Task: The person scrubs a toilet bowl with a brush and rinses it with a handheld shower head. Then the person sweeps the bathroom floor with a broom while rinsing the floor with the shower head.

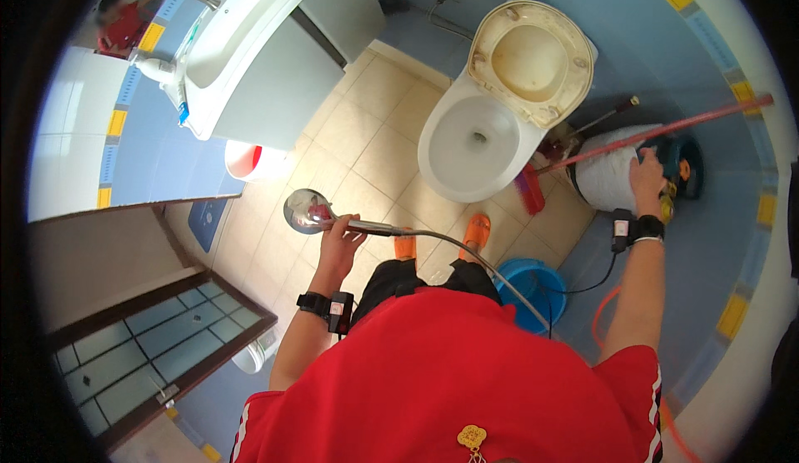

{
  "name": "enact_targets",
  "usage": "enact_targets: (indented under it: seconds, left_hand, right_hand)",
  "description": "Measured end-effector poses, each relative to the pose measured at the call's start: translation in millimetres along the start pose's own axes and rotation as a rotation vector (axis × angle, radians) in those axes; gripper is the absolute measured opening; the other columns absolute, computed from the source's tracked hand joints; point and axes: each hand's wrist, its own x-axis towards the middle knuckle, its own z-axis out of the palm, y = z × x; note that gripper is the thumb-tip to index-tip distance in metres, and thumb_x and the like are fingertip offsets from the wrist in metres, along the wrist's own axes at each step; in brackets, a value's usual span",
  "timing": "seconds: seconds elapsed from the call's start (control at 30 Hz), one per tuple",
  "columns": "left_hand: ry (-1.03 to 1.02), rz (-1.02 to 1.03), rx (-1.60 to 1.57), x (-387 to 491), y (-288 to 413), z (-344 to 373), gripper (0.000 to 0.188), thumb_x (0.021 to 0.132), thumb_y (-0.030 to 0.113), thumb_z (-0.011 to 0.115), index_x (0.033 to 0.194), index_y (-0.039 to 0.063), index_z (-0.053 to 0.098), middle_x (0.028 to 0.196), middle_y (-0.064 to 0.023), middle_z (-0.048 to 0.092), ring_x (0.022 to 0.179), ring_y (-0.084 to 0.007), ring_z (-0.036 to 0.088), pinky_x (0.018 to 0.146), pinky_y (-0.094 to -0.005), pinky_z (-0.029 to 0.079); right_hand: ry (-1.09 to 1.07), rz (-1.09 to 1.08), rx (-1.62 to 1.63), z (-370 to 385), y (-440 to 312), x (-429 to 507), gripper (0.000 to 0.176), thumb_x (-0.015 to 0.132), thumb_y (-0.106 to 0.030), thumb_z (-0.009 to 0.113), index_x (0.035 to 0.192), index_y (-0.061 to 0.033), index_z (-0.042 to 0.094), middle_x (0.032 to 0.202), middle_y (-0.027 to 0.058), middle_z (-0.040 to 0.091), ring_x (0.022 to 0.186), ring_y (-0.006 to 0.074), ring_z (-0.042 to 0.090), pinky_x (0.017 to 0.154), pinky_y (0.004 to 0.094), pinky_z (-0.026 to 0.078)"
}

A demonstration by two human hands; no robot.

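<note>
My left hand (342, 252) is closed around the chrome handle of a shower head (307, 211), whose round face points left. Its metal hose (465, 240) curves down past my legs to the right. At the right, my right hand (647, 179) touches the top end of a gas cylinder (604, 173) in a whitish cover, beside its teal collar (690, 166). An orange valve knob and brass fittings show at that end. The hand hides part of the collar, and its fingertips are hard to make out.
Ahead stands a toilet (475, 145) with its seat raised. A red-handled broom (655, 132) leans across the cylinder. A blue bucket (558, 288) is beside my orange slippers (477, 231). At upper left are a washbasin cabinet (274, 85) and a white bin (240, 162); a glazed door (165, 344) is lower left.
</note>
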Motion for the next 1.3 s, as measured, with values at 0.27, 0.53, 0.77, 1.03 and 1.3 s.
enact_targets:
  seconds: [0.27,0.53,0.77,1.03,1.3]
  left_hand:
    - [0.186,-0.007,0.032,-27.5,-2.8,38.1,0.015,0.085,0.016,0.056,0.097,0.008,0.051,0.101,-0.0081,0.059,0.089,-0.0182,0.055,0.077,-0.035,0.048]
    - [0.298,0.063,0.061,-37.1,-2.7,53.0,0.014,0.087,0.016,0.053,0.097,0.006,0.053,0.102,-0.0099,0.059,0.087,-0.0178,0.056,0.075,-0.0346,0.048]
    - [0.309,0.031,0.048,-39.1,-2.8,58.0,0.014,0.087,0.015,0.052,0.096,0.005,0.053,0.101,-0.0109,0.06,0.087,-0.0177,0.057,0.076,-0.0326,0.049]
    - [0.27,0.026,0.047,-38.0,-4.5,46.4,0.013,0.086,0.016,0.054,0.094,0.007,0.053,0.101,-0.0112,0.06,0.088,-0.0176,0.058,0.076,-0.0317,0.049]
    - [0.205,0.003,0.052,-23.0,5.4,11.4,0.014,0.085,0.017,0.055,0.094,0.007,0.054,0.103,-0.0106,0.061,0.09,-0.019,0.058,0.078,-0.0334,0.048]
  right_hand:
    - [0.079,-0.201,-0.214,-17.5,24.3,151.5,0.021,0.08,-0.016,0.05,0.095,-0.0033,0.058,0.096,0.0194,0.062,0.091,0.0369,0.059,0.077,0.0484,0.047]
    - [-0.016,-0.276,-0.529,-23.1,80.4,198.4,0.021,0.081,-0.012,0.053,0.1,-0.0059,0.059,0.097,0.012,0.062,0.1,0.0313,0.053,0.085,0.0486,0.038]
    - [-0.074,-0.347,-0.749,-22.4,89.8,199.5,0.031,0.083,-0.011,0.052,0.114,-0.0112,0.057,0.104,0.0082,0.061,0.107,0.0282,0.049,0.088,0.051,0.035]
    - [-0.148,-0.311,-0.877,-11.0,95.1,184.2,0.018,0.086,-0.015,0.049,0.098,-0.0124,0.062,0.102,0.0066,0.062,0.11,0.0295,0.046,0.083,0.0472,0.036]
    - [-0.354,-0.496,-0.752,-15.4,56.3,107.5,0.012,0.082,-0.014,0.053,0.09,-0.0079,0.06,0.097,0.0123,0.064,0.089,0.0317,0.062,0.072,0.0439,0.048]
